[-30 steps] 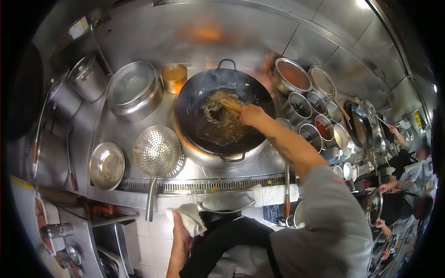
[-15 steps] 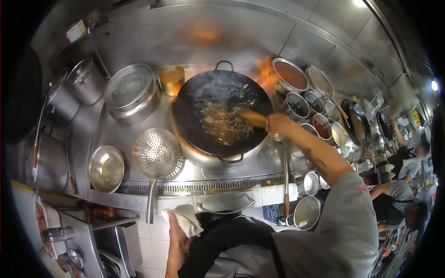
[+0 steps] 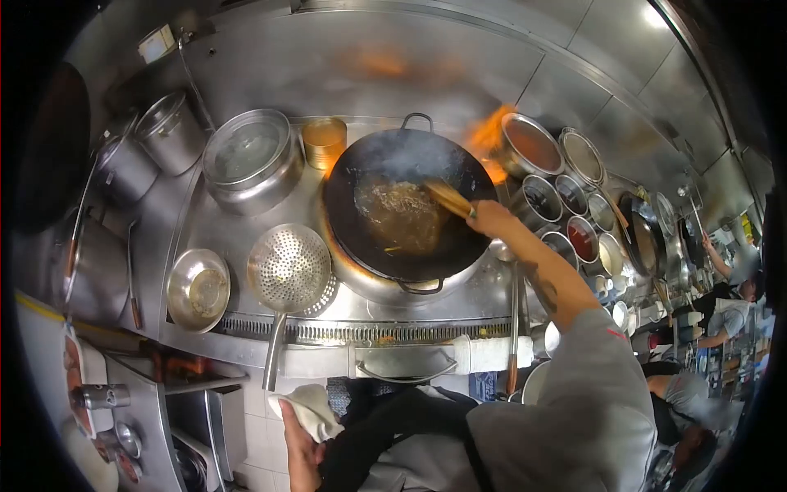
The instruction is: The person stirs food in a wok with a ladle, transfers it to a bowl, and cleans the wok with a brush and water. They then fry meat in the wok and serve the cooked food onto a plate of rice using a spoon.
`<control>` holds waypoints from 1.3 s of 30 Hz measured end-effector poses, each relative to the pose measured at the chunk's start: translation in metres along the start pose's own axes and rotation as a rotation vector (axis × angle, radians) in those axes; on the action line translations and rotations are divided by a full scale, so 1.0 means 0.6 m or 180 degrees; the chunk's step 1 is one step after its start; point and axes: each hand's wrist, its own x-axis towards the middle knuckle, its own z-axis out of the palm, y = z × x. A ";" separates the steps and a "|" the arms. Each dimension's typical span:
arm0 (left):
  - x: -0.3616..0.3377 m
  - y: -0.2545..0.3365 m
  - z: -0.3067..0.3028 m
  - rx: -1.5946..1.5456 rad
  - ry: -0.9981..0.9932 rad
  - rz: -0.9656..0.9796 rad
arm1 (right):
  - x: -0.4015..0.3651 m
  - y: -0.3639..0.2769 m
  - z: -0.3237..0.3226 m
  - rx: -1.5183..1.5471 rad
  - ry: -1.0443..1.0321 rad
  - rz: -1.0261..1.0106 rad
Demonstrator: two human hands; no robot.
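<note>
My right hand [image 3: 490, 218] is closed round a bamboo wok brush [image 3: 448, 198], its bristle end down in the black wok [image 3: 348, 230]. Murky brownish liquid [image 3: 406, 215] swirls in the wok, with steam rising and a small yellow scrap near its front. Two loop handles stick out at the wok's back and front. Low at the front, my left hand [image 3: 300, 447] grips a folded white cloth [image 3: 310, 410], away from the stove. Left of the wok, a perforated strainer [image 3: 288, 266] lies with its handle toward me, beside a shallow metal bowl [image 3: 198, 290].
Flames [image 3: 490, 139] flare behind the wok's right side. Metal containers of sauces and seasonings, including a red one [image 3: 582, 240], crowd the right. A lidded pot [image 3: 250, 156] and a tin can [image 3: 325, 142] stand at back left. A long-handled ladle [image 3: 514, 328] lies right. Other people work far right.
The brush has shifted slightly within the wok, and the foamy swirl has settled into a darker brown pool. My view has turned a little; my left hand still holds the cloth.
</note>
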 end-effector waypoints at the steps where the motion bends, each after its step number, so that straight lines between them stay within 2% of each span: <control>1: 0.005 -0.004 -0.002 0.0041 -0.0015 0.0060 | 0.021 -0.002 -0.006 0.0046 0.0040 -0.0069; 2: 0.010 -0.006 -0.003 0.0094 -0.0033 0.0127 | 0.042 -0.004 -0.010 0.0102 0.0090 -0.0132; 4: 0.016 -0.005 0.000 0.0339 -0.0217 0.0029 | 0.083 -0.103 -0.035 0.0722 -0.0765 0.0533; 6: 0.014 -0.011 0.006 0.0395 -0.0315 0.0004 | 0.057 -0.162 0.034 0.0808 -0.0622 0.0084; 8: 0.018 -0.011 0.014 0.0316 -0.0325 0.0100 | -0.012 -0.153 0.071 0.0612 -0.0273 -0.0468; 9: 0.022 -0.006 0.011 0.0247 -0.0301 0.0064 | -0.061 -0.147 0.027 0.0428 -0.0591 -0.0414; 11: 0.035 -0.004 0.018 0.0018 -0.0265 0.0022 | -0.068 -0.098 -0.014 0.0021 -0.0741 0.0000; 12: 0.031 -0.007 0.019 -0.0092 -0.0219 -0.0031 | -0.069 -0.083 -0.022 -0.0177 -0.0855 0.0213; 15: 0.040 -0.010 0.053 0.0261 -0.0639 0.0007 | -0.002 -0.068 0.012 -0.0337 -0.0781 0.0467; 18: 0.053 -0.003 0.071 0.0276 -0.0984 -0.0061 | -0.107 -0.060 -0.003 -0.0077 -0.0639 -0.0043; 19: 0.064 -0.008 0.077 0.0289 -0.1012 -0.0152 | -0.118 -0.039 -0.030 -0.0238 -0.0967 0.0180; 20: 0.077 -0.014 0.085 0.0289 -0.1029 -0.0227 | -0.105 -0.014 -0.033 -0.0275 -0.0727 0.0224; 22: 0.110 -0.033 0.143 0.0306 -0.1326 -0.0362 | -0.064 0.030 -0.017 -0.0314 -0.0240 0.0312; 23: 0.127 -0.045 0.185 0.0556 -0.1256 -0.0462 | -0.035 0.029 -0.011 -0.0160 -0.0177 0.0337; 24: 0.153 -0.057 0.226 0.0597 -0.1616 -0.0510 | -0.007 0.010 -0.002 -0.0013 -0.0106 0.0361; 25: 0.183 -0.082 0.300 0.0673 -0.1548 -0.0468 | 0.015 -0.017 0.019 0.0233 -0.0203 0.0430; 27: 0.213 -0.096 0.364 0.0658 -0.1509 -0.0851 | 0.026 -0.075 0.024 0.0747 -0.0608 0.0565; 28: 0.209 -0.102 0.389 0.0529 -0.1438 -0.0727 | 0.005 -0.098 0.014 0.1056 -0.0908 0.0627; 30: 0.216 -0.108 0.418 0.0356 -0.1176 -0.0762 | -0.033 -0.106 0.016 0.0722 -0.0957 0.0281; 31: 0.228 -0.121 0.418 -0.0058 -0.1304 -0.0646 | -0.052 -0.110 0.013 0.0558 -0.0968 0.0103; 32: 0.243 -0.129 0.421 -0.0102 -0.1118 -0.0443 | -0.074 -0.108 0.004 0.0562 -0.1106 0.0041; 34: 0.252 -0.126 0.432 -0.0172 -0.0764 -0.0044 | -0.133 -0.084 -0.018 0.0576 -0.1371 -0.0060; 35: 0.248 -0.112 0.432 -0.0107 -0.0784 -0.0144 | -0.146 -0.051 -0.005 0.0488 -0.1216 -0.0412; 36: 0.288 -0.123 0.424 0.0132 -0.0823 -0.0104 | -0.164 -0.044 -0.030 0.0408 -0.1340 -0.0122; 38: 0.258 -0.114 0.416 0.0589 -0.0885 0.0405 | -0.216 -0.053 -0.108 0.0269 -0.1617 0.0446; 39: 0.243 -0.109 0.408 0.0620 -0.0921 0.0494 | -0.251 -0.054 -0.132 0.0465 -0.1422 0.0510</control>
